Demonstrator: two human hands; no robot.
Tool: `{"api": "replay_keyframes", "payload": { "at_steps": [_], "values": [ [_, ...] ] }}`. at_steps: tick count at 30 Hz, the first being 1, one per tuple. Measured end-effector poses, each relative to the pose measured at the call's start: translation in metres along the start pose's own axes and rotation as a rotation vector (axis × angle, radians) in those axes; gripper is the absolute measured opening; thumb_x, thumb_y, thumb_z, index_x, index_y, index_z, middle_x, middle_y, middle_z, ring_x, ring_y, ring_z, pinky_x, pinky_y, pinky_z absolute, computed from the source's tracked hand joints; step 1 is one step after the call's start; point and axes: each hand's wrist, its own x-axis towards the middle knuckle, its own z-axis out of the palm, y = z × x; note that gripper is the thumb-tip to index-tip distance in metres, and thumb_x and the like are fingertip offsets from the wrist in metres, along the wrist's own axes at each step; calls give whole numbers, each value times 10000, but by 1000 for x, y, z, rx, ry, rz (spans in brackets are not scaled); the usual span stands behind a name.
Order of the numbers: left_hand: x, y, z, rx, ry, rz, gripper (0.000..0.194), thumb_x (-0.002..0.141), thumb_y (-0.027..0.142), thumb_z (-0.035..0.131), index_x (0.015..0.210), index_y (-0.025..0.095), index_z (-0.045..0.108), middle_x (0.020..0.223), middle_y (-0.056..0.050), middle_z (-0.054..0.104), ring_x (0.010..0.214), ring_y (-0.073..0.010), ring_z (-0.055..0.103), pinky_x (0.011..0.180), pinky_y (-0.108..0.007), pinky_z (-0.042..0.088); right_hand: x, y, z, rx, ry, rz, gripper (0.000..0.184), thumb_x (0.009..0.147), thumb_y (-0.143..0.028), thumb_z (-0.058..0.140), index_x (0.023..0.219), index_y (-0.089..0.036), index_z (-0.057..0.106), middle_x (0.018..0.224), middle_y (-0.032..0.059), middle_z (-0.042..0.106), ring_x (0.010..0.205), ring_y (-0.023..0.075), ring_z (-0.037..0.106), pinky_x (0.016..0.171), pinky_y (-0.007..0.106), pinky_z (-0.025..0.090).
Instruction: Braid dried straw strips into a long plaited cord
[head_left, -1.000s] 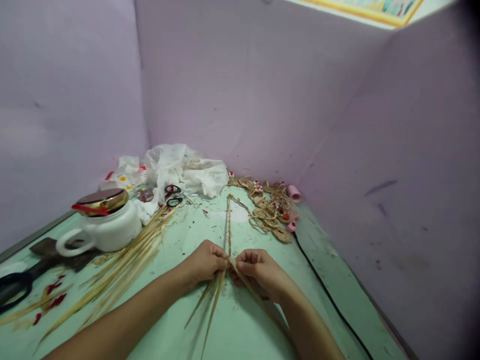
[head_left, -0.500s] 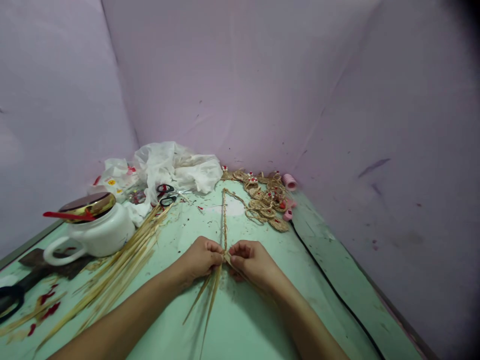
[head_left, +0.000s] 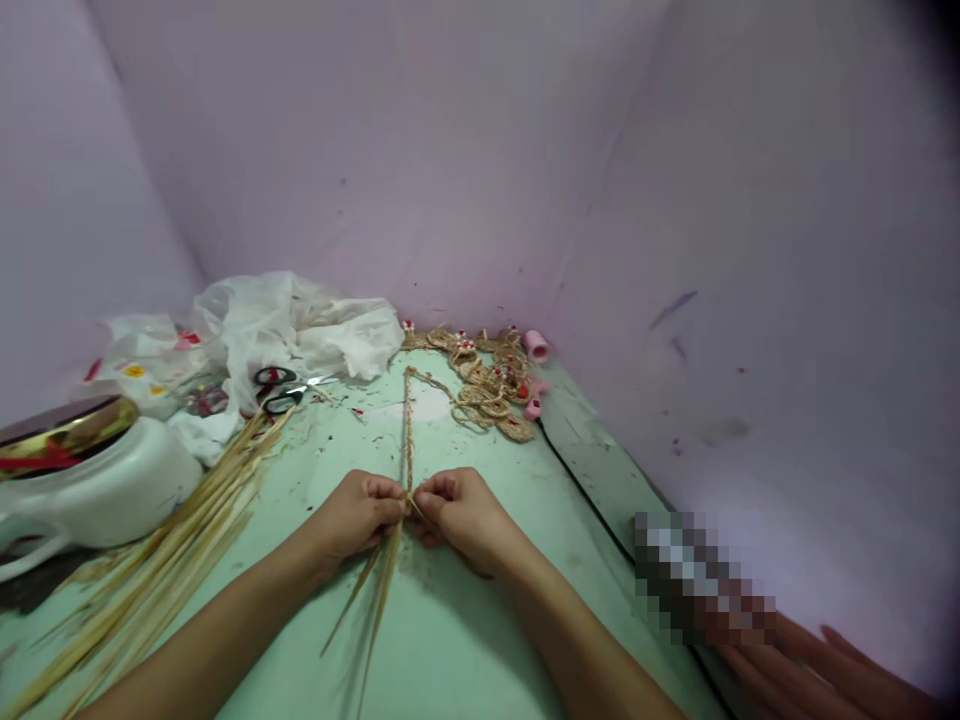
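A thin braid of dry straw-coloured fibre (head_left: 409,430) runs up the table from between my hands and bends right toward a heap of woven pieces. My left hand (head_left: 358,515) pinches the braid's near end between thumb and fingers. Loose fibre strands (head_left: 384,580) hang down from that grip toward me. Close beside it, my right hand (head_left: 461,515) is closed on a fibre strand at the same spot, the fingertips nearly touching the left ones.
Left are a bundle of loose fibres (head_left: 172,560), a white mug (head_left: 112,490) with a gold-rimmed lid, scissors (head_left: 281,390) and white plastic bags (head_left: 300,320). Woven pieces (head_left: 487,390) and a pink tool (head_left: 534,400) with a black cord lie behind. Another person's hand (head_left: 817,660) holds a pixelated object at right.
The view has turned right, so the table things sit further left. Another person's hand has come in at the lower right. Both my hands keep their pinch at the braid's end.
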Motion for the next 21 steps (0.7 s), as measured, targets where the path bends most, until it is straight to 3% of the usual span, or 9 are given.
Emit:
{"api": "replay_keyframes", "payload": {
  "at_steps": [7, 14, 21],
  "values": [
    [2, -1, 0, 31, -3, -21, 253, 510, 364, 581, 570, 130, 502, 386, 73, 350, 340, -19, 210, 369, -183, 105, 5, 4, 1, -80, 16, 44, 108, 659, -202, 534, 648, -118, 601, 519, 13, 560, 427, 76, 491, 449, 190, 406],
    [3, -4, 0, 48, 6, -34, 258, 519, 362, 591, 541, 143, 455, 406, 72, 340, 367, -24, 231, 374, -173, 111, 9, 15, 1, -387, 118, -101, 175, 669, -247, 539, 702, -130, 665, 563, 26, 608, 515, 89, 513, 462, 178, 333],
    [2, -3, 2, 133, 50, -77, 305, 493, 387, 619, 514, 154, 424, 380, 79, 309, 347, -25, 205, 367, -177, 96, 5, 11, 0, -455, 136, -89, 161, 648, -254, 539, 675, -146, 656, 588, 16, 611, 517, 86, 490, 438, 176, 298]
  ]
}}
